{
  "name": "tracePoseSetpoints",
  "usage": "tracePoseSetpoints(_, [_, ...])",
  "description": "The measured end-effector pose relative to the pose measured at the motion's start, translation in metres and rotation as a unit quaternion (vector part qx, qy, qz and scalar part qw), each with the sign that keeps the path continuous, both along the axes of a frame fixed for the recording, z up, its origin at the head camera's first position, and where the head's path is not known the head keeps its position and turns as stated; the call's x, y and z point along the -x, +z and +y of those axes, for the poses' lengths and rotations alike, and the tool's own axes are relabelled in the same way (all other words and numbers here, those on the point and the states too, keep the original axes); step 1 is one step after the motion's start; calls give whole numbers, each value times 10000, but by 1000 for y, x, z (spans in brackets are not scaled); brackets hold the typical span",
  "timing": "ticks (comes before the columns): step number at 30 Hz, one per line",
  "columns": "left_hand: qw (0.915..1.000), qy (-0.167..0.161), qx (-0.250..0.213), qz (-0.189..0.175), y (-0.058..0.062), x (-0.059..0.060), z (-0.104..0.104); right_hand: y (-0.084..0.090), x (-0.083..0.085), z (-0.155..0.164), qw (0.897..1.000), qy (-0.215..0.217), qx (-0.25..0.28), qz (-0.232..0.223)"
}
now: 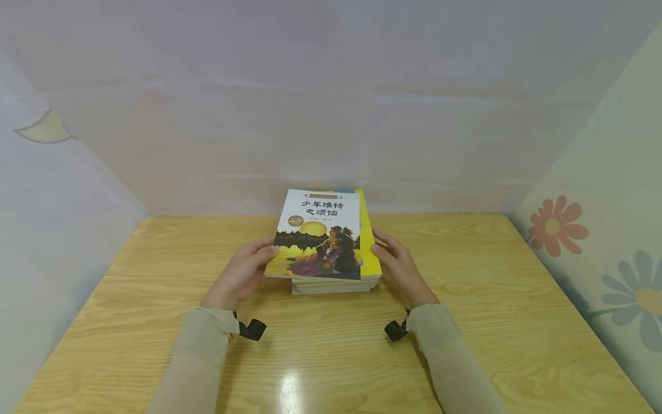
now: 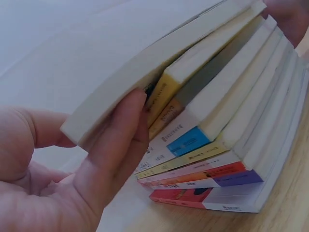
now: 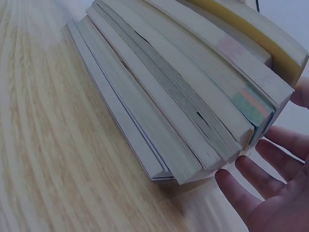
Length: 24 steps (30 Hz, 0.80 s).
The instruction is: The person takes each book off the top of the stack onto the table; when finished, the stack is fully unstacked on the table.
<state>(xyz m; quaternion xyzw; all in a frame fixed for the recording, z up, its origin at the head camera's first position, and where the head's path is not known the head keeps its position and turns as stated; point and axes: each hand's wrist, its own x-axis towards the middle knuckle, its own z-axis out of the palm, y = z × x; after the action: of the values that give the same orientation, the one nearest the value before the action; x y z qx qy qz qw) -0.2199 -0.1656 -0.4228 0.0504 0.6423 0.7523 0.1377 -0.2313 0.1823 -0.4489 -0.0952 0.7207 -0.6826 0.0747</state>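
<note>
A stack of several paperback books (image 2: 193, 159) stands on the wooden table, spines towards the left hand. The topmost book (image 1: 320, 230) has a white cover with a yellow sun and dark figures, and it sits shifted left over a yellow-covered book (image 1: 370, 259). My left hand (image 1: 243, 270) pinches that top book by its left edge, thumb above and fingers beneath, tilting it up from the stack in the left wrist view. Beside the stack's right side is my right hand (image 1: 400, 264), its fingers (image 3: 270, 179) spread and fairly straight, fingertips right at the books' edges.
The wooden table (image 1: 320, 351) reaches back to a pale cloth wall (image 1: 331, 115) close behind the stack. Side walls rise left and right, the right one with printed flowers (image 1: 555, 226). A black camera mount (image 1: 252, 329) sits at the left wrist, another (image 1: 396, 330) at the right.
</note>
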Motion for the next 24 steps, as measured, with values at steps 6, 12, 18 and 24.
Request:
tracePoseSetpoints(6, [9997,230,-41,65,3,2,-3,-1,-1,1,9998,-40,56,-163])
tracePoseSetpoints(12, [9972,633,-370,113,10,2,-8,-3,-3,1,9994,-2,214,-276])
tracePoseSetpoints(18, [9944,665,-800,182,20,0,-26,-3,-1,-1,9984,43,393,-407])
tracePoseSetpoints(24, [9900,655,-1219,264,23,-10,-54,-5,-2,-7,9945,209,871,-535])
